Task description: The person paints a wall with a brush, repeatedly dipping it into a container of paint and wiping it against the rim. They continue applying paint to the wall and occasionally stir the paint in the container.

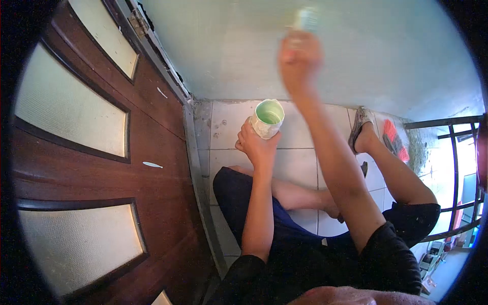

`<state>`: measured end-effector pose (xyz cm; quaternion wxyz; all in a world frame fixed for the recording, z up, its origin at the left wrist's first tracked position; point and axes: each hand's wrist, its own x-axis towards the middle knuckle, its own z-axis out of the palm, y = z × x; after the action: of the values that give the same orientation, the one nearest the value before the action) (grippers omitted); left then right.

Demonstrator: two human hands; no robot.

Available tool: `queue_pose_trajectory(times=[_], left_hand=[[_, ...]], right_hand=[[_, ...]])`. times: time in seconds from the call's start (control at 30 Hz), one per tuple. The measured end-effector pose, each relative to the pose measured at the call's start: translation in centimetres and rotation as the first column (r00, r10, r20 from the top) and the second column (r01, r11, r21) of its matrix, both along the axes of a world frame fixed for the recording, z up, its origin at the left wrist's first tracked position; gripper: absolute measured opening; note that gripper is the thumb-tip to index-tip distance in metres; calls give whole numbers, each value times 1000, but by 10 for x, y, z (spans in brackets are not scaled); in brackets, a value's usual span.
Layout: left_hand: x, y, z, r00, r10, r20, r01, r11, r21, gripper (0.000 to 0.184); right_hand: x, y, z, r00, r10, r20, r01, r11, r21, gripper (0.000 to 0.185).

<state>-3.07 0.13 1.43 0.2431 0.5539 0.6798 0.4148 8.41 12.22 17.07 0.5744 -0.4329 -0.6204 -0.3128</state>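
Observation:
My left hand [257, 146] is wrapped round a cup [266, 129] with a whitish, stained outside and an uneven rim. Pale green paint [269, 113] coats its inside, and the cup tilts a little away from me above the floor. Higher up, in front of the pale green wall [229, 46], my right hand [301, 56] is closed round the handle of a paintbrush [306, 20]. Motion smears the brush and the fingers. Its light bristle end points up, and I cannot tell whether it touches the wall.
A brown wooden door [168, 213] with textured glass panels and a metal frame stands close on the left. White floor tiles [234, 122] run below the wall. At the right are a red and grey cloth [394, 140] and black metal railings [455, 168]. My bent legs frame the floor.

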Motion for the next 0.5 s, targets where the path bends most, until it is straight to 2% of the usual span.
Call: queue_pose_trajectory(times=[0.03, 0.07, 0.13, 0.27, 0.33, 0.37, 0.4, 0.43, 0.47, 0.5], left_hand=[[1, 1, 0, 1000, -3, -3, 3, 1000, 5, 87], [1, 2, 0, 1000, 3, 14, -4, 1000, 21, 88], [1, 1, -5, 1000, 5, 25, -6, 1000, 30, 88], [-1, -1, -4, 1000, -5, 15, 5, 999, 38, 89], [-1, -2, -2, 1000, -5, 27, 4, 1000, 29, 87], [0, -2, -4, 1000, -10, 2, 10, 999, 33, 87], [2, -3, -5, 1000, -16, -21, 16, 999, 38, 87], [2, -4, -4, 1000, -19, -16, 19, 999, 40, 87], [2, -5, -2, 1000, -30, -8, 31, 999, 39, 87], [3, -6, -1, 999, -41, 1, 41, 998, 38, 88]], right_hand=[[-27, 13, 0, 996, 18, 92, -18, 1000, -2, 7], [-51, 18, -6, 975, 216, 56, -204, 964, -168, 5], [-106, 29, -11, 924, 376, 72, -341, 894, -290, 8], [-133, 33, -3, 882, 469, 47, -431, 843, -322, 16], [-105, 43, -2, 753, 657, 43, -638, 745, -195, 9], [-79, 45, 0, 789, 613, 41, -601, 784, -155, 4], [-48, 42, 1, 823, 567, 40, -560, 821, -114, 7], [-24, 19, 12, 834, 453, -314, -539, 790, -292, 8], [11, 21, 11, 835, 487, -256, -531, 835, -145, 7], [51, 17, 17, 854, 496, -158, -512, 855, -85, 8]])
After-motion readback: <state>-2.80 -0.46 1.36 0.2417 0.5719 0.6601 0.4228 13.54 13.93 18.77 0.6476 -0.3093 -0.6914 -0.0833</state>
